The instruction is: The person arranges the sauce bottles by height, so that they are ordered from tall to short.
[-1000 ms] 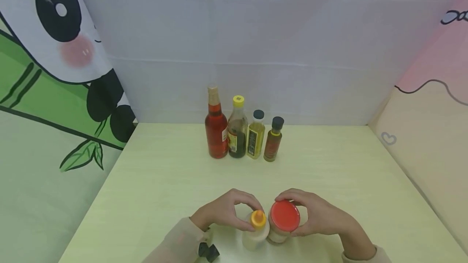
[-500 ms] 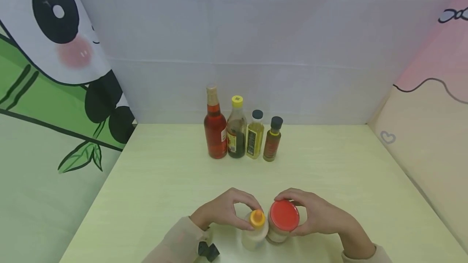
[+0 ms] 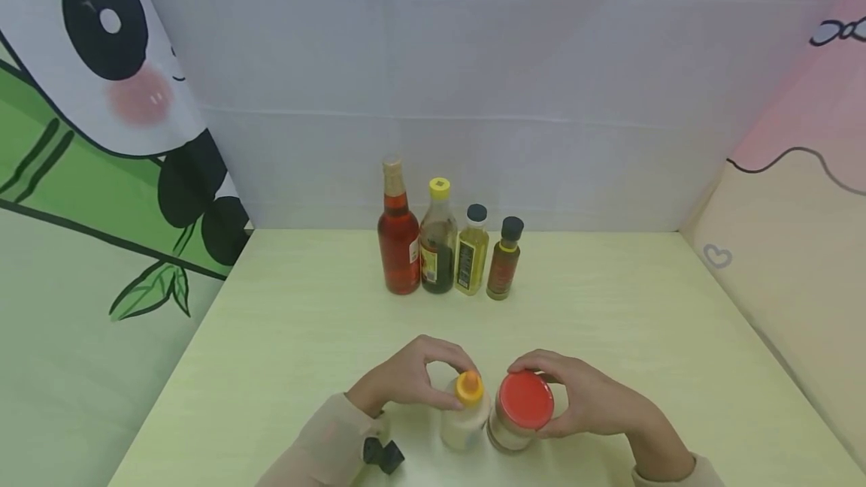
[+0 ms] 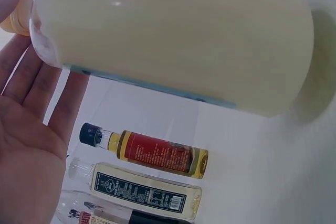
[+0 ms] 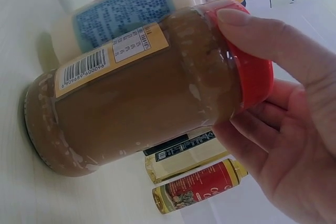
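My left hand (image 3: 413,376) pinches a squeeze bottle (image 3: 463,428) by its yellow-orange cap, thumb and fingers on either side. The bottle's body is pale cream; a blue label (image 5: 123,13) shows in the right wrist view. I cannot tell whether its base touches the table. Just to its right is a jar of brown paste (image 5: 142,87), perhaps peanut butter, with a barcode label. My right hand (image 3: 587,397) grips this jar around its red lid (image 3: 526,400), thumb near and fingers beyond. The jar stands close beside the bottle.
Behind the hands, a row of bottles stands near the back wall: a tall red one (image 3: 399,250), a dark one with a yellow cap (image 3: 438,254), a yellow oil bottle (image 3: 472,260) and a small dark-capped bottle (image 3: 504,269). Printed cloth walls enclose the pale table (image 3: 304,307).
My left hand has moved the squeeze bottle slightly away from me and to the left. The right hand and the jar stay almost in place, as do the back bottles.
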A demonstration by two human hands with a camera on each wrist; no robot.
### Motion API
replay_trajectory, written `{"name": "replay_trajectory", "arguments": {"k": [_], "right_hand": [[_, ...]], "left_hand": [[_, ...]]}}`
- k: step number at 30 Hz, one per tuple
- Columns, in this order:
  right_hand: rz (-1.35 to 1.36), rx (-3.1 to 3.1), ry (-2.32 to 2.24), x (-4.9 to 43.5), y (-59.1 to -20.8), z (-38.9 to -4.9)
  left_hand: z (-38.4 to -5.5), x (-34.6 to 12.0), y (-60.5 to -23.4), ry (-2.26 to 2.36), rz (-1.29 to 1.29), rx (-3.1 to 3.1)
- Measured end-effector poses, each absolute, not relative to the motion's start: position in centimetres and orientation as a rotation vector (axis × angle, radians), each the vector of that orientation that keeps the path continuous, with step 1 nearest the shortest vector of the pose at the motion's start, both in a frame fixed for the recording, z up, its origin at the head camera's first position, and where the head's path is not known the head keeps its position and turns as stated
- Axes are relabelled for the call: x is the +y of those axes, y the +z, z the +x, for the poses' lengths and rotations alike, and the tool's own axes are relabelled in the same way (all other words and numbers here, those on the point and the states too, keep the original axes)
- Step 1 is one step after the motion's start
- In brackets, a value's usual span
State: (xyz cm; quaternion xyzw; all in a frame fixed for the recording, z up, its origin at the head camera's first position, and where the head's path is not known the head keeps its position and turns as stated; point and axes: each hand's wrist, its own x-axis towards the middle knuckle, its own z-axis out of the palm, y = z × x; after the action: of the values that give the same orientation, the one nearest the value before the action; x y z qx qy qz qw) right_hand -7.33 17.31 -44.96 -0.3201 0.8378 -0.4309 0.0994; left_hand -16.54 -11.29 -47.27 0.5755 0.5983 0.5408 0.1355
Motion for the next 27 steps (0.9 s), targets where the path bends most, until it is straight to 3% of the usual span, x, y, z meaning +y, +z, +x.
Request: {"name": "replay_trajectory", "arguments": {"k": [20,27], "right_hand": [[-0.960,2.447,-1.305,17.3,-45.0,-7.2],[-0.965,2.455,-1.301,17.3,-44.9,-7.2]], "left_hand": [[-18.8,-9.9,-46.1,1.617,1.585,1.869],[-19.1,-9.6,-45.8,1.578,1.441,2.005]]}}
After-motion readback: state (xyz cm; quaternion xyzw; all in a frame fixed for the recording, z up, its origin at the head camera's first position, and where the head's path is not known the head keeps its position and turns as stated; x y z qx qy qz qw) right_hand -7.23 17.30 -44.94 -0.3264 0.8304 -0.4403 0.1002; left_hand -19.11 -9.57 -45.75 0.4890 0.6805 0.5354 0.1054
